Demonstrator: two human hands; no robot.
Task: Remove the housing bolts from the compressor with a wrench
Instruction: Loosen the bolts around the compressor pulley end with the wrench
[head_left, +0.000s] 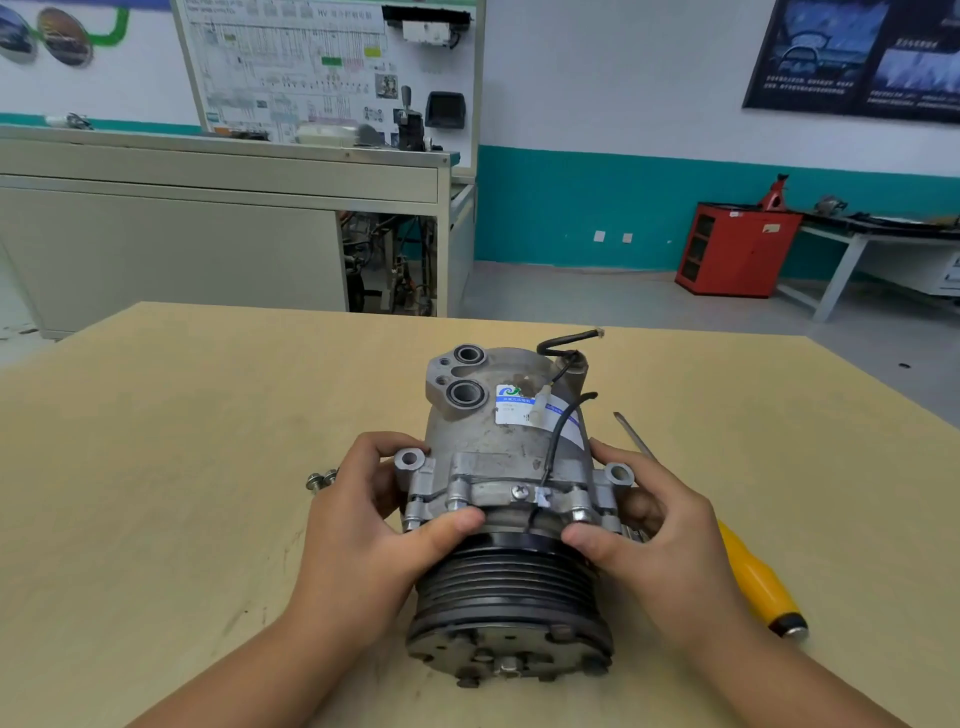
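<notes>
A grey metal compressor (483, 441) lies on the wooden table (182, 441), its black grooved pulley (511, 597) facing me. My left hand (374, 525) grips its left side at the housing flange, thumb on top by the pulley. My right hand (660, 530) grips the right side the same way. Bolt heads (579, 514) show along the flange seam between my thumbs. Two loose bolts (321, 479) lie on the table just left of my left hand. No wrench is visible.
A screwdriver with a yellow handle (753, 577) lies on the table to the right, partly behind my right hand. Black wires (563, 421) hang over the compressor body. A grey workbench, a red cabinet (732, 249) and a display board stand beyond the table.
</notes>
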